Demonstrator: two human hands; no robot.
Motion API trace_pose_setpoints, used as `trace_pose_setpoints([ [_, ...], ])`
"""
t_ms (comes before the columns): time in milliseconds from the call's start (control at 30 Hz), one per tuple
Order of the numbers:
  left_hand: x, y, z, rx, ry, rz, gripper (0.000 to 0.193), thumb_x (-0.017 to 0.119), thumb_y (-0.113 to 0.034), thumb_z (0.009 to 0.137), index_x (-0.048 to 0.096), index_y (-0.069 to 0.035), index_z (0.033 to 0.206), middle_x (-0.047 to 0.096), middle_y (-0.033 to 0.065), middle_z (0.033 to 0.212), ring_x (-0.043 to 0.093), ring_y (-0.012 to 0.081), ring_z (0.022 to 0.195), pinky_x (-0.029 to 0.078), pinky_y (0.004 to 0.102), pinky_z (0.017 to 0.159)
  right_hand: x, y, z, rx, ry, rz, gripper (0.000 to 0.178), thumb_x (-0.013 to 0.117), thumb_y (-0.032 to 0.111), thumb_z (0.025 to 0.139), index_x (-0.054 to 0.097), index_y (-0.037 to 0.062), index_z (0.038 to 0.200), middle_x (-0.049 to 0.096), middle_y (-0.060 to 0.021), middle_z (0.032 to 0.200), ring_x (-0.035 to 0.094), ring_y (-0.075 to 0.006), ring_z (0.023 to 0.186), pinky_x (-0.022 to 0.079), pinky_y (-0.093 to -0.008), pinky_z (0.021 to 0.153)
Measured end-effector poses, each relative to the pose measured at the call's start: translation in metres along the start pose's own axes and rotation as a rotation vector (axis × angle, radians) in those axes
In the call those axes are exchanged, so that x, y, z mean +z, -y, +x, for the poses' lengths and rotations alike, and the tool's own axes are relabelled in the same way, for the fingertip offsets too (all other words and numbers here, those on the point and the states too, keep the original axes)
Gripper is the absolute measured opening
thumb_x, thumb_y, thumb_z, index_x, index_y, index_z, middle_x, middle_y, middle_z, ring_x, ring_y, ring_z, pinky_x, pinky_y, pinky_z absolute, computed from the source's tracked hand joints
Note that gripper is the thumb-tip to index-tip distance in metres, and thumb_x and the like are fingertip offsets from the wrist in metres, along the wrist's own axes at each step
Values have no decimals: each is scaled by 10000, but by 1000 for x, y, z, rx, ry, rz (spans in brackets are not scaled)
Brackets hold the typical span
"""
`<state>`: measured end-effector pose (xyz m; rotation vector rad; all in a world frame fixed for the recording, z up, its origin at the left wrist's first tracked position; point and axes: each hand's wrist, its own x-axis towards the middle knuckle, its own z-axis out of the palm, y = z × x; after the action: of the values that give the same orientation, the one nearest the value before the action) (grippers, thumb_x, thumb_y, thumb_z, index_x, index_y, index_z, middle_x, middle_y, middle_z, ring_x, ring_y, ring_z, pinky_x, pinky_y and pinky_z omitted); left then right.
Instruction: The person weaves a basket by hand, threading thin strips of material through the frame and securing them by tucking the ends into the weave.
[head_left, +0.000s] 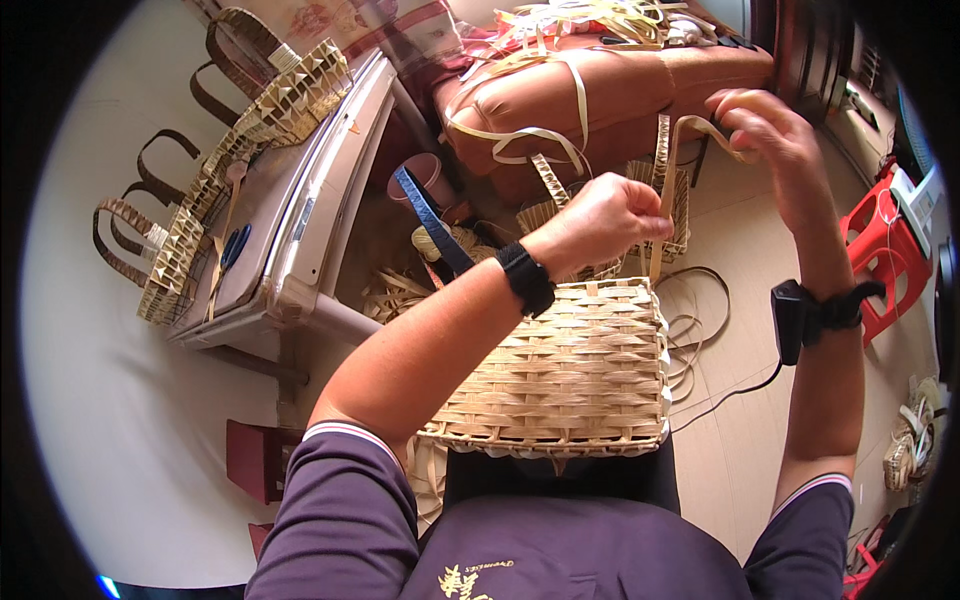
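A woven basket point(560, 370) of pale flat strips rests on my lap, its bottom or side facing up. From its far right corner rises a tan flat strip point(672, 165), which bends over toward the right. My left hand point(622, 215) is closed just above that corner, pinching the strip between thumb and fingers. Higher and farther right, my right hand point(770, 130) has its fingers curled around the strip's other end. A black band circles each wrist, and the right one carries a small black box with a cable.
Several finished baskets with handles line the table point(290, 230) at left, near scissors point(235, 247). Beyond my hands stand more baskets and an orange-brown seat point(600, 90) heaped with loose strips. A pink bin point(425, 178) is behind my left arm; a red stool point(875, 255) stands right.
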<state>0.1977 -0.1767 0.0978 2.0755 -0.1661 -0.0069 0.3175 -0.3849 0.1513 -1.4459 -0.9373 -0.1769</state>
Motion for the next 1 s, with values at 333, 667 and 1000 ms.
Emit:
trace_pose_setpoints([
  [333, -72, -29, -18, 50, -182, -504, 193, 680, -227, 1028, 720, -53, 1103, 760, 58, 1012, 695, 88, 849, 582, 241, 810, 57, -83, -111, 487, 422, 480, 261, 669, 292, 1033, 718, 40, 1078, 728, -39, 1021, 645, -107, 1030, 494, -281, 934],
  [667, -124, 10, -58, -136, -281, -339, 216, 769, -191, 958, 728, -86, 1142, 718, 7, 926, 659, 67, 795, 533, 202, 721, 67, -96, -133, 564, -8, 733, 190, 607, 187, 1057, 610, 109, 883, 703, -15, 813, 760, -167, 820, 473, -207, 554],
  [1000, -71, 40, -52, -135, -52, 1121, 178, 759, -260, 820, 800, -144, 948, 752, 138, 873, 735, 339, 844, 585, 442, 771, 70, -105, -151, 658, -246, 959, 114, 581, 100, 1023, 632, 79, 923, 693, -42, 845, 739, -191, 825, 503, -244, 584],
])
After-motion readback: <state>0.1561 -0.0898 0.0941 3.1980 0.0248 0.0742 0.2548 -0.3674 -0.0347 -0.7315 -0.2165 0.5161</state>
